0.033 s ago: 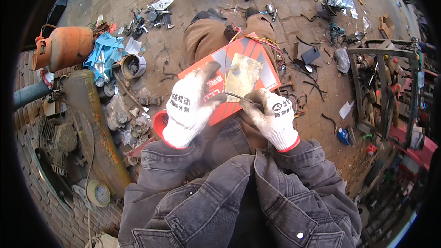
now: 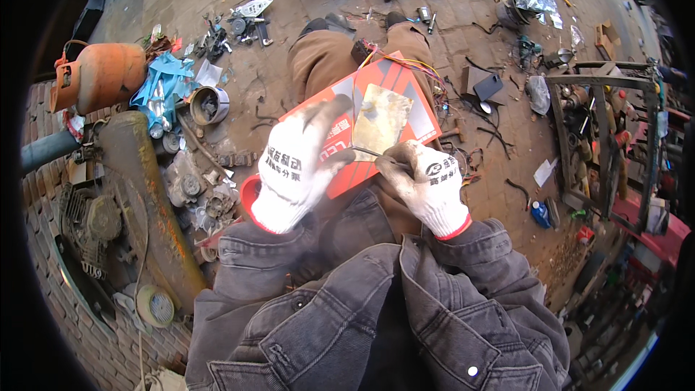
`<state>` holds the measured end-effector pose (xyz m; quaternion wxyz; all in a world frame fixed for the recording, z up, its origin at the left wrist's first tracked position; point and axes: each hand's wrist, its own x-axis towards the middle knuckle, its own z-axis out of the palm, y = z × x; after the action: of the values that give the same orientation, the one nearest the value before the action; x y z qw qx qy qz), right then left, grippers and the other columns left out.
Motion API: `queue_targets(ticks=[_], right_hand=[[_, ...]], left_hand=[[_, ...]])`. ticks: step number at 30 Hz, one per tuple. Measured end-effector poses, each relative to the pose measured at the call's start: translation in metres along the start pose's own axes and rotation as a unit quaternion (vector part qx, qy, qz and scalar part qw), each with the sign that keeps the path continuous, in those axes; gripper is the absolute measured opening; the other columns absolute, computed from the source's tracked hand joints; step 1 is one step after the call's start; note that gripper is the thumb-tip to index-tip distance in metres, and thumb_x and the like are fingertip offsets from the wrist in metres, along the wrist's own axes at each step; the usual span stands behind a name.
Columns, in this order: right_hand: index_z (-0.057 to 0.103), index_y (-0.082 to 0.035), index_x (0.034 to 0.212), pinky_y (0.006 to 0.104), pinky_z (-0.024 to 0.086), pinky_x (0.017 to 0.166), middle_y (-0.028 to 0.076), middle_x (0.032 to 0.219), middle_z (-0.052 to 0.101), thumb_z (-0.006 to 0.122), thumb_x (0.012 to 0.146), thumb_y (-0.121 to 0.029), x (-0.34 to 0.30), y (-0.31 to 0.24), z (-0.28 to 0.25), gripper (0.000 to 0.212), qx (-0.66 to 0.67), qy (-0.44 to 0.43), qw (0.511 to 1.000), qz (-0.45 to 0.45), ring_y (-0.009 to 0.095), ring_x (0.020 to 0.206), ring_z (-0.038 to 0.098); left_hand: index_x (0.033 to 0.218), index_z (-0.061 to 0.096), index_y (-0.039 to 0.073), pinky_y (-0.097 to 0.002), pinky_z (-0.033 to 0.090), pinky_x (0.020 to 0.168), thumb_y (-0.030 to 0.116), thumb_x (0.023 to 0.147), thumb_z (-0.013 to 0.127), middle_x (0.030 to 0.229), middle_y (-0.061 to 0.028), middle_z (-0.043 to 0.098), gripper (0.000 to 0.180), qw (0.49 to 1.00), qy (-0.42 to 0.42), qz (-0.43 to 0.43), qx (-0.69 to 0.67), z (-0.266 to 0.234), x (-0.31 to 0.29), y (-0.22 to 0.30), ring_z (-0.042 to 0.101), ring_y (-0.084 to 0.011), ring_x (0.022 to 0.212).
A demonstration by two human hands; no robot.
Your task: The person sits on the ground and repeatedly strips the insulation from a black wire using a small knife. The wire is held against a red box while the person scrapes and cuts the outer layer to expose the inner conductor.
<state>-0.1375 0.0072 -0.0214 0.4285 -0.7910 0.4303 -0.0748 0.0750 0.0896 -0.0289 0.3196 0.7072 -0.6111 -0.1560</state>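
"Brown brick paving (image 2: 463, 32) spreads all round, strewn with parts. What serves as the bench?"

"Probably the lap: a flat red-and-grey cardboard box (image 2: 421, 112) lies aslant over the brown-trousered legs (image 2: 318, 65), which likely keeps small work off the floor and within reach."

"And on it?"

"A worn, yellowish rectangular plate (image 2: 381, 116), lying flat, perhaps to give a harder surface than cardboard. At the box's far edge sits a small dark block (image 2: 360, 51) with thin, multicoloured wires (image 2: 409, 65); resting there, it seems to leave slack for the wire that runs down toward the near side."

"Where is the piece being handled?"

"Between the hands: a slim, dark, rod-like piece (image 2: 368, 150), over the plate's near edge. I can't make out whether it's a tool or a sheathed wire."

"How is it held?"

"Thumb and fingers of the white-gloved right hand (image 2: 427, 179) are pinched on one end, a grip that looks chosen for fine control. On the white-gloved left hand (image 2: 293, 170), forefinger and thumb stand apart, the thumb tip by the piece's other end, perhaps to steady it. Whether its hidden fingers grip anything, I can't tell."
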Motion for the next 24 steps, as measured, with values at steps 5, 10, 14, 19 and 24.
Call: queue_targets(ticks=[5,10,14,19,24], right_hand=[[0.075,-0.006,0.103,0.0369,0.059,0.073,0.014,0.092,0.078,0.079,0.094,-0.028,0.001,0.004,0.004,0.024,-0.077,0.004,0.997,-0.013,0.03,0.08,0.077],[0.074,-0.006,0.11,0.0371,0.059,0.076,0.014,0.097,0.078,0.077,0.094,-0.026,0.001,0.003,0.004,0.026,-0.045,0.008,0.999,-0.002,0.031,0.086,0.077],[0.072,-0.005,0.119,0.038,0.059,0.083,0.016,0.107,0.078,0.075,0.095,-0.025,0.004,0.004,-0.002,0.032,-0.038,0.027,0.999,-0.011,0.032,0.097,0.077],[0.07,-0.004,0.127,0.0386,0.058,0.091,0.019,0.115,0.077,0.073,0.095,-0.023,0.007,0.007,-0.014,0.038,-0.102,0.019,0.991,-0.084,0.034,0.105,0.075],[0.066,0.001,0.127,0.0339,0.057,0.087,0.013,0.106,0.076,0.065,0.101,-0.016,0.012,0.004,-0.017,0.031,-0.02,0.076,0.991,-0.111,0.022,0.096,0.073]], left_hand=[[0.115,0.072,0.024,-0.0452,0.057,0.083,0.027,0.065,0.087,0.138,-0.0107,0.061,0.052,0.973,-0.067,0.159,0.154,-0.009,0.022,-0.007,0.07,-0.032,0.104],[0.105,0.071,0.014,-0.0392,0.055,0.082,0.02,0.071,0.076,0.121,-0.0064,0.067,0.034,0.941,-0.04,0.226,0.25,-0.003,0.028,-0.011,0.068,-0.0244,0.106],[0.098,0.068,0.013,-0.0373,0.051,0.081,0.023,0.078,0.072,0.112,-0.0013,0.067,0.023,0.948,-0.038,0.175,0.264,0.004,0.039,-0.021,0.065,-0.0211,0.098],[0.098,0.067,0.01,-0.0371,0.053,0.076,0.016,0.083,0.068,0.1,-0.0066,0.068,0.016,0.965,-0.012,0.152,0.216,0.015,0.042,-0.035,0.068,-0.025,0.085],[0.1,0.069,0.01,-0.0368,0.055,0.074,0.015,0.08,0.069,0.1,-0.0055,0.068,0.02,0.965,-0.016,0.161,0.207,0.019,0.04,-0.039,0.069,-0.0242,0.083]])
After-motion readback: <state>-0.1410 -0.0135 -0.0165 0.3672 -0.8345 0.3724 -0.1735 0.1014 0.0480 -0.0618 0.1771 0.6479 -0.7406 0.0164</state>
